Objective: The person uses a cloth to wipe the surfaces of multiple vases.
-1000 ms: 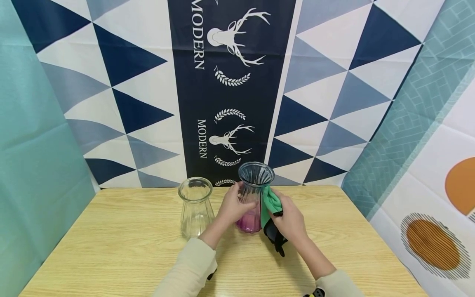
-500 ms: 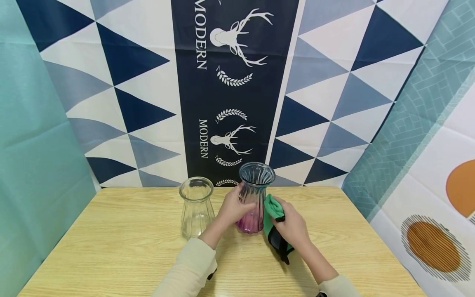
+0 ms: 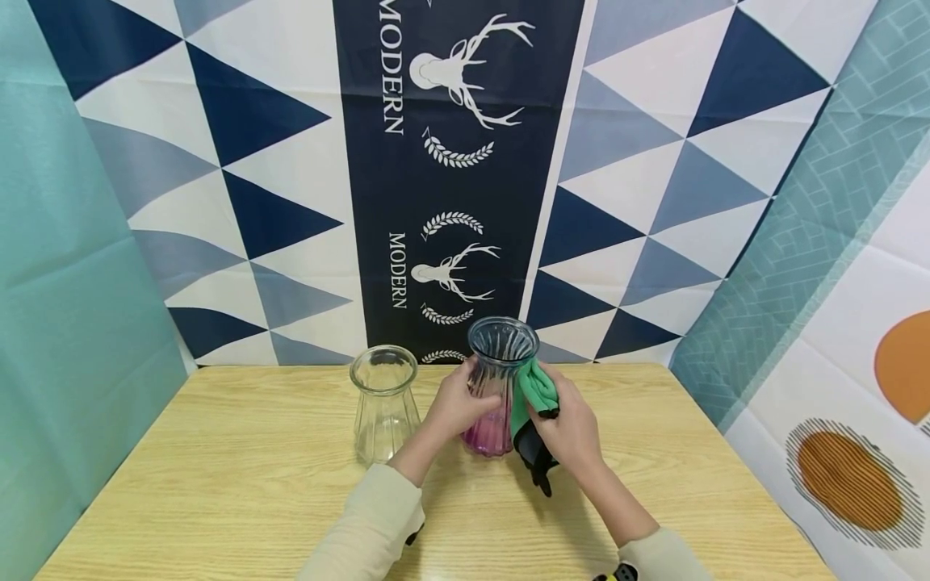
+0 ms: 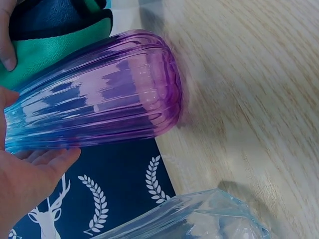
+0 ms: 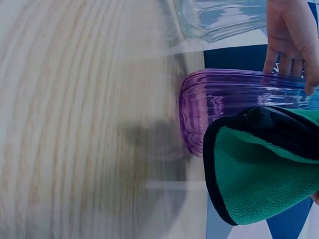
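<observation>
A ribbed glass vase, blue at the flared rim and pink-purple at the base, stands upright on the table. My left hand grips it from the left, thumb across the front; the left wrist view shows the fingers curving round the far side. On the right, my right hand pinches a folded green cloth with black edging against the vase's upper side. The cloth's dark lower part hangs down beside the base. In the right wrist view the cloth hides part of the vase.
Left of the held vase stands a clear glass vase, partly behind my left forearm. The wooden table ends at a patterned cloth backdrop. Teal fabric hangs at the left, and printed fabric at the right.
Half a second ago my right hand and the cloth were lower and slightly right; now they are back up near the vase's neck. The left hand and vase have stayed put.
</observation>
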`<state>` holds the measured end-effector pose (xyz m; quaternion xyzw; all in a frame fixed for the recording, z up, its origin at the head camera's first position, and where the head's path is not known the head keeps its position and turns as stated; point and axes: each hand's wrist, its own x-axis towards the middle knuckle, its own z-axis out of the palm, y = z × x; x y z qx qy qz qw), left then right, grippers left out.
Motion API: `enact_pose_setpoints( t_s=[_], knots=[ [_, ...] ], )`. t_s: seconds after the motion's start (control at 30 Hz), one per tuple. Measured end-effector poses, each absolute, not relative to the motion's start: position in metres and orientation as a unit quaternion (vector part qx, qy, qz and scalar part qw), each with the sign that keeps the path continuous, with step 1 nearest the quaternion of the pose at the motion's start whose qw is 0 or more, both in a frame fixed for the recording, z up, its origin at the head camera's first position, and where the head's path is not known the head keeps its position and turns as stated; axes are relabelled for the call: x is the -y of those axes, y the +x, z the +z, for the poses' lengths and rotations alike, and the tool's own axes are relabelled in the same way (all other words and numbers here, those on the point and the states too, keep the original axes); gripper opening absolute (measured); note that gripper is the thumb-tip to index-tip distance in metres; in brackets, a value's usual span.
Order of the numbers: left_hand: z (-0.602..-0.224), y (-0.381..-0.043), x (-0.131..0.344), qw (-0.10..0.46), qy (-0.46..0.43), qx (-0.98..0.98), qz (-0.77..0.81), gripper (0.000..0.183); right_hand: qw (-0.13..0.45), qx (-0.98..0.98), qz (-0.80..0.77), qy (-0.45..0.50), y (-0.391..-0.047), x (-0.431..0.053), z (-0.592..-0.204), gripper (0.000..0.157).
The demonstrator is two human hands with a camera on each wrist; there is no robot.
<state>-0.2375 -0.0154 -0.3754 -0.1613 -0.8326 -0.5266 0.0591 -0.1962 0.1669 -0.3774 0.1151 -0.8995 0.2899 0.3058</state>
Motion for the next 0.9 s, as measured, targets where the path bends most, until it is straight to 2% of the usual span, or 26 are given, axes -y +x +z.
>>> enact_pose_setpoints(
  t_s=[0.17, 0.6, 0.73, 0.9],
  knots=[
    [-0.374, -0.237, 0.016, 0.056, -0.165, 0.832, -0.527, 0.078, 0.289, 0.908, 0.28, 0.115, -0.197, -0.168, -0.381, 0.058],
    [-0.376, -0.239, 0.014, 0.05, -0.16, 0.837, -0.521, 0.079, 0.178, 0.948, 0.247, 0.086, -0.198, -0.18, -0.404, 0.057],
    [-0.377, -0.239, 0.014, 0.051, -0.16, 0.837, -0.52, 0.079, 0.192, 0.946, 0.246, 0.086, -0.198, -0.182, -0.405, 0.058],
    [-0.378, -0.239, 0.014, 0.051, -0.161, 0.836, -0.522, 0.08, 0.252, 0.926, 0.263, 0.096, -0.196, -0.181, -0.396, 0.059]
  ],
)
